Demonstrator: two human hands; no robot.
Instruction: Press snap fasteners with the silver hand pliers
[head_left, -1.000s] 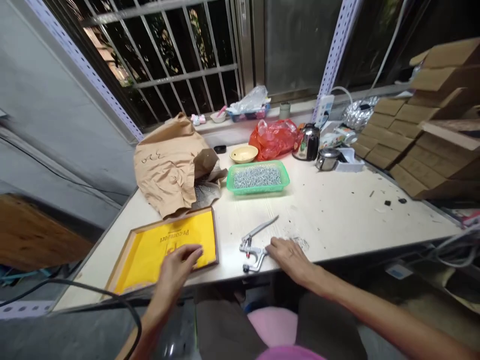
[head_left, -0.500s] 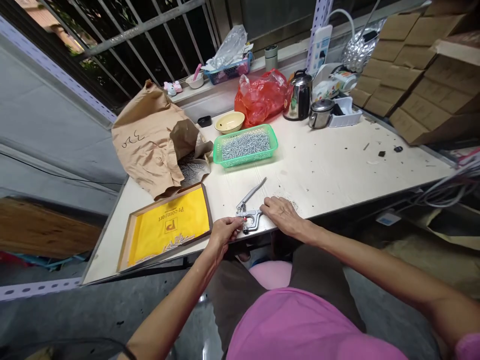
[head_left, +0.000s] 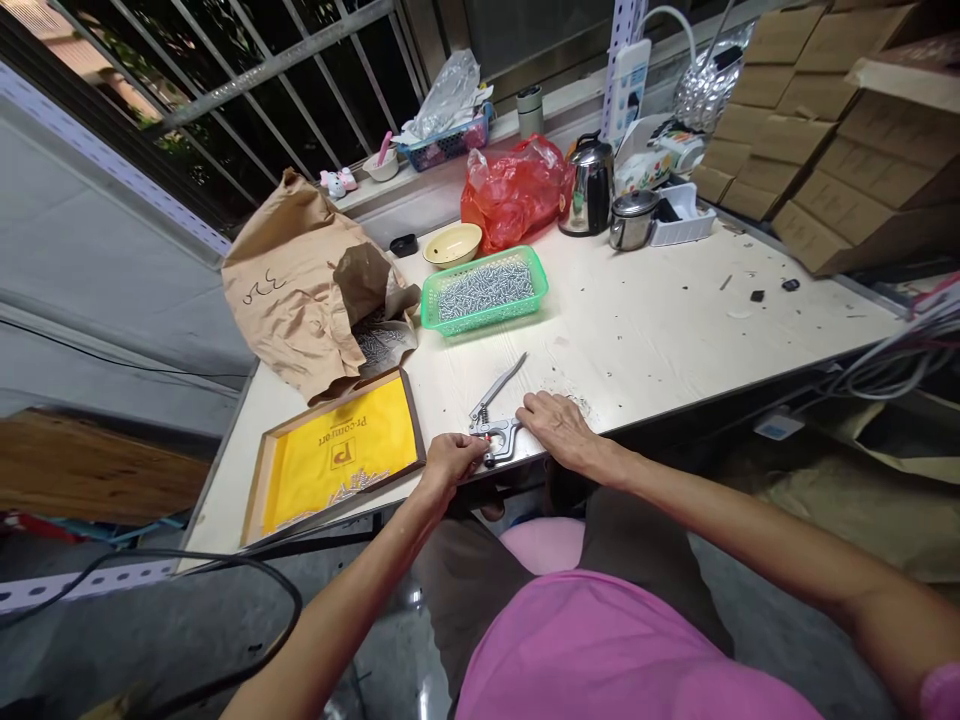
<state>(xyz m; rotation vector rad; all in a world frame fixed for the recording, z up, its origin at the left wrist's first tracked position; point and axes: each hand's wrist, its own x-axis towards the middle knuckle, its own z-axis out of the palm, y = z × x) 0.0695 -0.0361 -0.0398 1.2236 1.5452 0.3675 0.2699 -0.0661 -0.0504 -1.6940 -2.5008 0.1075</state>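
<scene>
A pair of silver snap-fastener pliers point(head_left: 509, 430) lies near the front edge of the table, its spring showing and one long handle raised away from me. My right hand point(head_left: 555, 424) is closed around the frame end of these pliers, resting on the tabletop. At the jaw, beside a small red part, the fingertips of my left hand point(head_left: 456, 458) are pinched together; whatever they hold is too small to make out. Left of that hand is a shallow tray point(head_left: 419, 432) lined with a yellow bag point(head_left: 375, 425), with small slim pieces point(head_left: 358, 484) heaped along its near side.
Behind the pliers stands a green basket point(head_left: 545, 290) of small metal pieces. A brown paper bag point(head_left: 292, 310) spills similar pieces. Farther back are a yellow bowl point(head_left: 452, 245), red plastic bag point(head_left: 517, 190), kettle point(head_left: 590, 190) and lidded metal pot point(head_left: 632, 222). Cardboard boxes point(head_left: 862, 170) are stacked right.
The view has shifted slightly. Both hands keep their places at the pliers, with my left fingers a little farther over the jaw. A black cable shows more at lower left.
</scene>
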